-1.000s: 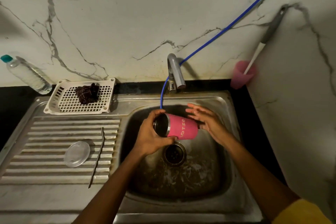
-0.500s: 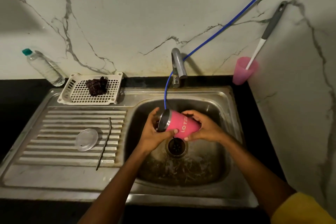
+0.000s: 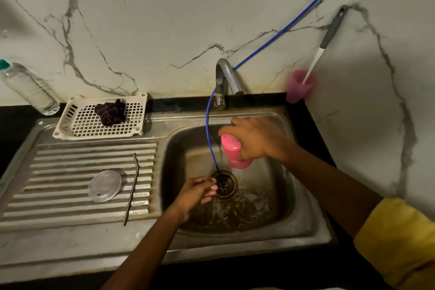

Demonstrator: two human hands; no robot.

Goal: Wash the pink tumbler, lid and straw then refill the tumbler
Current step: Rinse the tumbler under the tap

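My right hand grips the pink tumbler over the sink basin, just below the tap. The tumbler's closed pink end faces up. Lower in the basin, my left hand is beside the drain, its wet fingers loosely curled and holding nothing. Water splashes across the basin floor. The clear round lid and the thin metal straw lie on the ribbed drainboard to the left.
A blue hose runs from the wall down into the drain. A white basket with a dark cloth sits behind the drainboard, beside a water bottle. A pink cup holds a brush at the back right.
My left hand let go of the tumbler and dropped to the drain. My right hand took the tumbler, turned it on end and raised it toward the tap.
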